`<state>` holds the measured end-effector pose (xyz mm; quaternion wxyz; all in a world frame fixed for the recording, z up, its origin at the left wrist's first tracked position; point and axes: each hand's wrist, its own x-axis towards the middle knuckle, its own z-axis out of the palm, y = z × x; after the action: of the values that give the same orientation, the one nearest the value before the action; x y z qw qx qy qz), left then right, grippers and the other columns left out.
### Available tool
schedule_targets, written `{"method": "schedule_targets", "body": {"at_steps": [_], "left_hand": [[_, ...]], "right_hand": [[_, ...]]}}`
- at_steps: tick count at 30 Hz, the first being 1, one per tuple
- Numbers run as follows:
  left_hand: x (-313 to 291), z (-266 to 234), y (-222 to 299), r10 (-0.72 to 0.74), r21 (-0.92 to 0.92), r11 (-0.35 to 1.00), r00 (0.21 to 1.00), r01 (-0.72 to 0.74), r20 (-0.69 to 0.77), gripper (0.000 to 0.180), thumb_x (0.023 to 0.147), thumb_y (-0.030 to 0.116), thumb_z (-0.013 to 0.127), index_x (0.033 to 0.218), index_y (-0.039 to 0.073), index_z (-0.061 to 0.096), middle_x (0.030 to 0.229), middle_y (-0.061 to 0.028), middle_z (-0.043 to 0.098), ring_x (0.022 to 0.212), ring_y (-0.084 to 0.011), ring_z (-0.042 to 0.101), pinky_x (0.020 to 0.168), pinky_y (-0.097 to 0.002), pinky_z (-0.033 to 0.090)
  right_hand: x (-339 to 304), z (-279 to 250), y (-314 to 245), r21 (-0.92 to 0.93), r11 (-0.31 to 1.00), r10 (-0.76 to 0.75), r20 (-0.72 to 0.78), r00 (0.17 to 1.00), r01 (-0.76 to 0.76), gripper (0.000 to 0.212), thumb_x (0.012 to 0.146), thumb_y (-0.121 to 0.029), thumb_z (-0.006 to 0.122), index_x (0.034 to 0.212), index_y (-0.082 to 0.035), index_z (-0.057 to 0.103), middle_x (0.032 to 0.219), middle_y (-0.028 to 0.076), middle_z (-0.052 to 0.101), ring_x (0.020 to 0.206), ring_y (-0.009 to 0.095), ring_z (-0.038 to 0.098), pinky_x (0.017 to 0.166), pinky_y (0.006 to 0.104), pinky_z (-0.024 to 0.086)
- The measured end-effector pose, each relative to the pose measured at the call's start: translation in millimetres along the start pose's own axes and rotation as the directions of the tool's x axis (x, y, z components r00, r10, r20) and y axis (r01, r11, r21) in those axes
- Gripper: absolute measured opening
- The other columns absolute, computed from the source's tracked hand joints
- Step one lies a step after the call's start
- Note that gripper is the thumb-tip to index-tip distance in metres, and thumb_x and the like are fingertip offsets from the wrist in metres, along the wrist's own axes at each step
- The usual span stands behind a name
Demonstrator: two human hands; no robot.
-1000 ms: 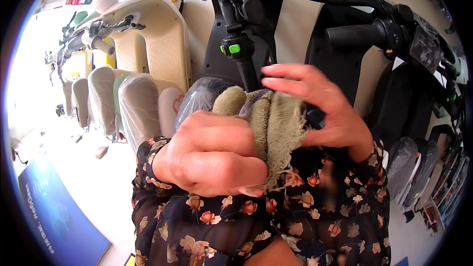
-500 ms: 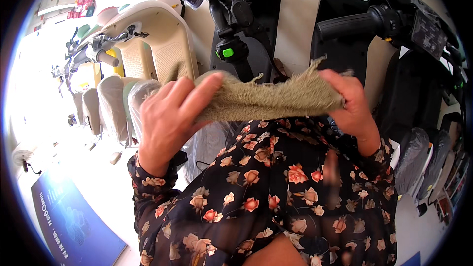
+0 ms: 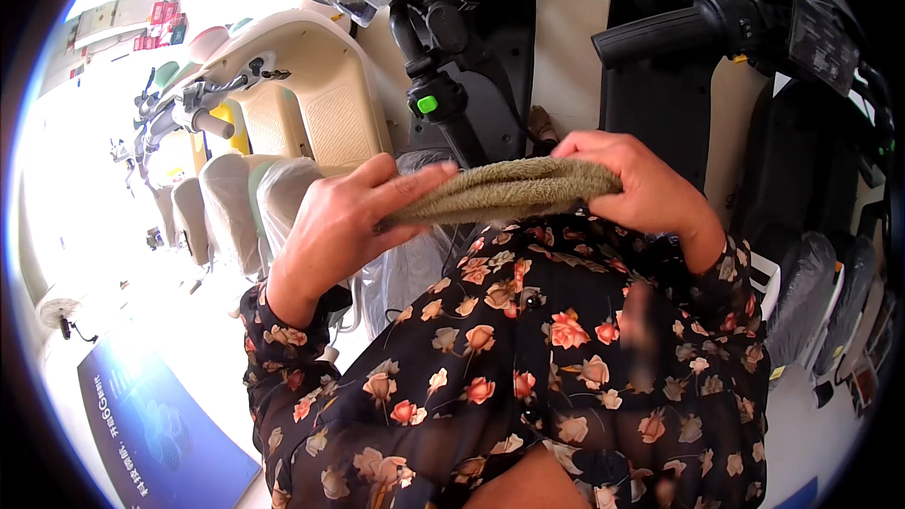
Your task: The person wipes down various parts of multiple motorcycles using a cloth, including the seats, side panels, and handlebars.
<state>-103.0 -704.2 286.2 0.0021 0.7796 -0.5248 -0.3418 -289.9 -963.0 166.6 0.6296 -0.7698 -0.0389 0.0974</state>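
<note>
A fuzzy olive-green cloth (image 3: 518, 187), folded into a narrow band, stretches between my two hands in front of my chest. My left hand (image 3: 353, 217) pinches its left end, fingers on top and thumb below. At the other end my right hand (image 3: 636, 181) grips the cloth, with the fingers folded over it. The cloth hangs in the air, a little above the flowered shirt front. Just beyond it are the black handlebar grip (image 3: 462, 139) and green switch (image 3: 427, 104) of a scooter.
Another black handlebar (image 3: 650, 38) juts in at the far right. A beige scooter (image 3: 330, 104) and several plastic-wrapped seats (image 3: 231, 212) stand to the left. More wrapped seats (image 3: 801, 292) line the right side. A blue board (image 3: 160, 424) lies at lower left.
The cloth has gone from a wider, frayed-edged strip to a shorter, neater fold. My right hand has moved left, closer to my left hand, and its fingers now cover the cloth's end.
</note>
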Motion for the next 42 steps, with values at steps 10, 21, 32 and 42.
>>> {"method": "schedule_targets", "body": {"at_steps": [10, 21, 32, 42], "left_hand": [[12, -3, -12, -0.151, -0.825, 0.56, 0.97, -0.075, -0.191, 0.038, 0.086, 0.002, 0.062, 0.124, 0.002, 0.064, 0.11, -0.0033, 0.067, 0.099, -0.0117, 0.064, 0.091, -0.0272, 0.052], [90, -14, -66, -0.24, -0.261, 0.962, 0.705, 0.081, -0.668, 0.031, 0.085, 0.029, 0.079, 0.107, 0.01, 0.068, 0.09, -0.0087, 0.072, 0.083, -0.0199, 0.07, 0.076, -0.0331, 0.053], [89, -20, -52, -0.231, -0.126, 0.973, 0.829, 0.193, -0.509, 0.025, 0.087, 0.029, 0.071, 0.103, 0.011, 0.064, 0.096, -0.0103, 0.068, 0.09, -0.0342, 0.068, 0.076, -0.0426, 0.051], [82, -9, -31, 0.157, 0.258, 0.966, 0.831, -0.017, -0.534, 0.02, 0.087, 0.014, 0.069, 0.105, 0.021, 0.075, 0.103, -0.0006, 0.06, 0.082, -0.0231, 0.067, 0.066, -0.0369, 0.052]], "right_hand": [[18, 10, -14, 0.716, 0.689, -0.022, 0.17, 0.985, -0.109, 0.078, 0.082, -0.019, 0.08, 0.15, -0.005, 0.045, 0.15, 0.009, 0.049, 0.133, 0.019, 0.049, 0.115, 0.0328, 0.035], [76, 49, 13, -0.373, 0.916, -0.051, -0.477, 0.877, -0.15, 0.035, 0.093, -0.023, 0.058, 0.126, -0.011, 0.059, 0.088, 0.019, 0.07, 0.083, 0.041, 0.067, 0.073, 0.0511, 0.055], [59, 39, 15, -0.176, 0.968, 0.061, -0.522, 0.851, -0.177, 0.047, 0.091, -0.019, 0.063, 0.137, -0.021, 0.056, 0.106, 0.016, 0.064, 0.095, 0.038, 0.067, 0.08, 0.0468, 0.055], [64, 53, 21, -0.697, 0.669, -0.122, -0.446, 0.887, -0.258, 0.056, 0.086, -0.009, 0.062, 0.136, -0.035, 0.061, 0.097, 0.007, 0.06, 0.073, 0.026, 0.068, 0.062, 0.0369, 0.059]]}}
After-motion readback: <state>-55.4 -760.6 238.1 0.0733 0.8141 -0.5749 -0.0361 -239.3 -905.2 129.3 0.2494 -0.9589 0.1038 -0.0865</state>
